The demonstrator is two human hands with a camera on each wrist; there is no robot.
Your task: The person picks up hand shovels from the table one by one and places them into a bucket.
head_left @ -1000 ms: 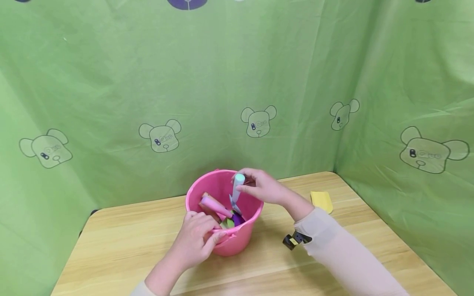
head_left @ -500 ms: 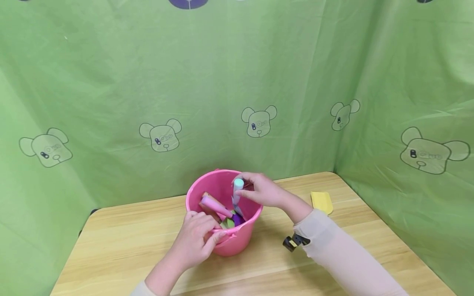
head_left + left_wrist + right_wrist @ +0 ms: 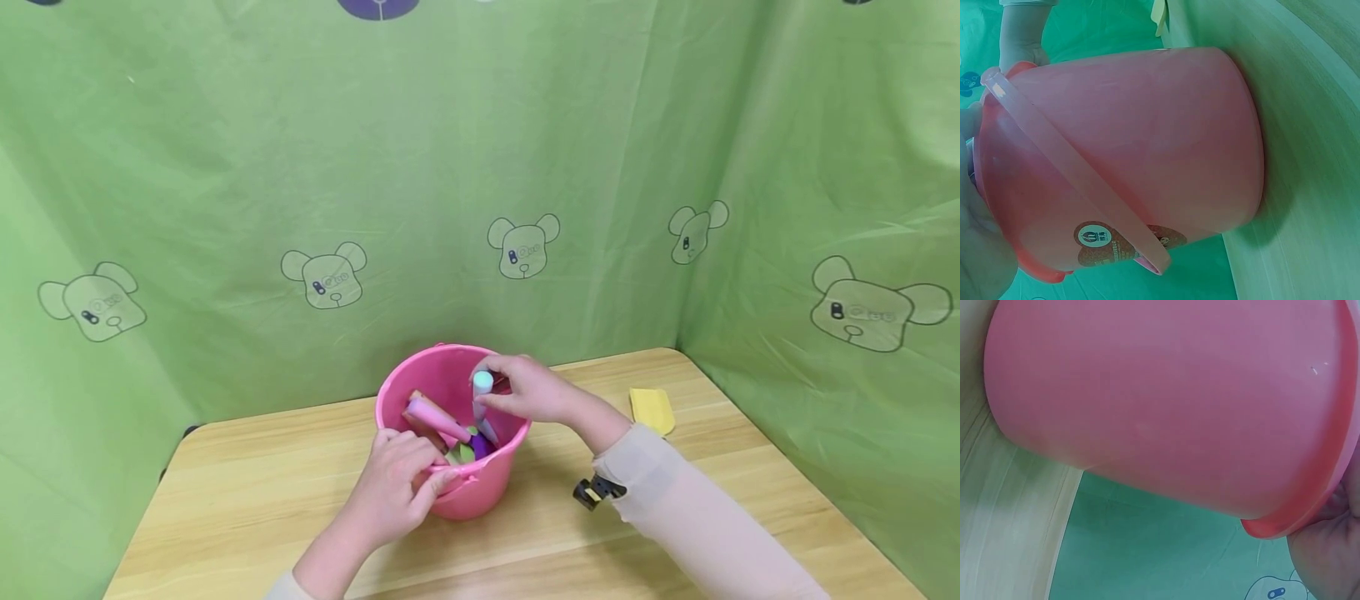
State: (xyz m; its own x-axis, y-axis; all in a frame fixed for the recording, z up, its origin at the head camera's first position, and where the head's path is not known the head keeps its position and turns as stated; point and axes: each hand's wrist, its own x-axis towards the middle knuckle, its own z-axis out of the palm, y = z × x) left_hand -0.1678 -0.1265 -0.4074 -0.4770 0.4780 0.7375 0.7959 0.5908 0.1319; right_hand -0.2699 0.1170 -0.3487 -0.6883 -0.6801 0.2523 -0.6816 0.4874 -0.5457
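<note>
A pink bucket (image 3: 480, 492) stands on the table, its handle (image 3: 1085, 169) hanging down the side in the left wrist view. My left hand (image 3: 397, 483) grips the near left rim, thumb outside and fingers over the edge. Inside the bucket, my right hand (image 3: 528, 390) pinches the upper end of a pale blue handle with a mint tip (image 3: 483, 382); its lower part reaches down among the contents, its kind unclear. Beside it lie a pink-lilac handle (image 3: 435, 417) with a purple end, a green piece (image 3: 467, 452) and a brownish piece, partly hidden.
A yellow flat scoop-like piece (image 3: 652, 410) lies on the wooden table (image 3: 247, 500) to the right of the bucket. Green cloth walls (image 3: 420, 167) with bear-head prints rise behind and beside the table. A black wrist camera (image 3: 596, 492) juts from my right sleeve.
My right hand has sunk slightly, carrying the pale blue handle lower into the bucket. My left hand and the bucket stay where they were.
</note>
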